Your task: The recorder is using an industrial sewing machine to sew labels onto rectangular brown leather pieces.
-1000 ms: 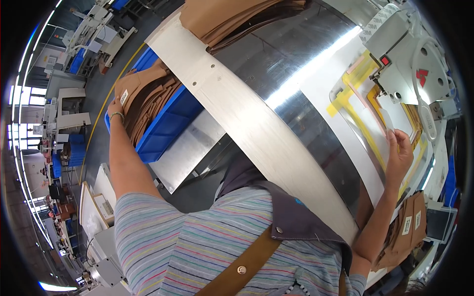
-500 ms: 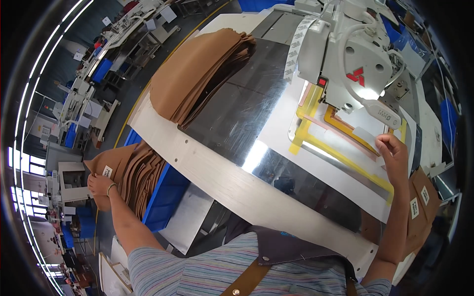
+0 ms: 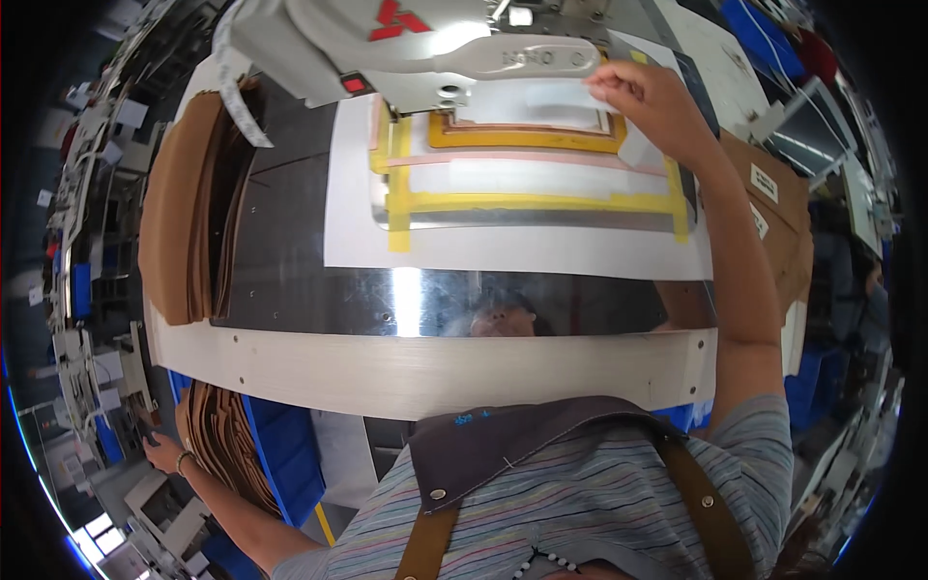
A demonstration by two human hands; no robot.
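Right hand (image 3: pixel 650 101) pinching white sheet (image 3: pixel 565 95), left hand (image 3: pixel 162 452) at brown stack (image 3: pixel 224 440)

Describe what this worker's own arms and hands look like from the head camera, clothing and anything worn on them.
Both hands are bare, no gloves. The left hand has a thin bracelet at the wrist, and the forearm is uncovered. The right hand shows no ring or watch that I can make out; its forearm is bare too. Short sleeves of a striped shirt, grey with thin coloured lines, end near the upper arms.
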